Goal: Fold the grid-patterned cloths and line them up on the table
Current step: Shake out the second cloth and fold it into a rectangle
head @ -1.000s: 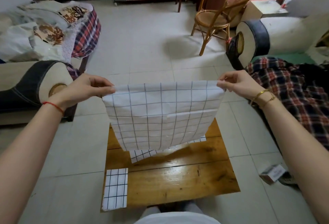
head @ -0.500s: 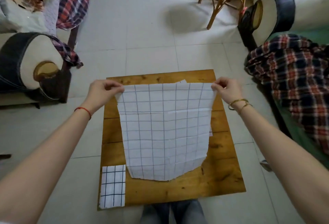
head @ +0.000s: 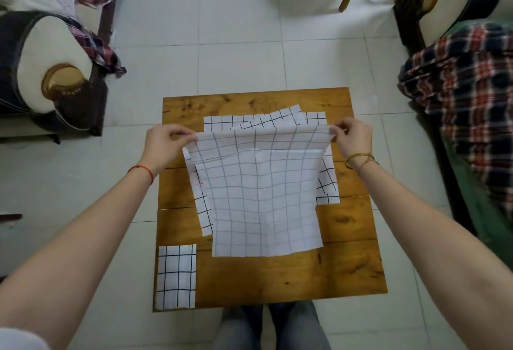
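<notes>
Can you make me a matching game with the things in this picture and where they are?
Things:
1. folded cloth
2. held cloth
3. red string bracelet
4. gold bracelets

Places:
A. on the right wrist
B. on the table's near left corner
C. pinched by the left hand and right hand
D. on the left wrist

Pairs: 1-B, 2-C, 3-D, 4-A
</notes>
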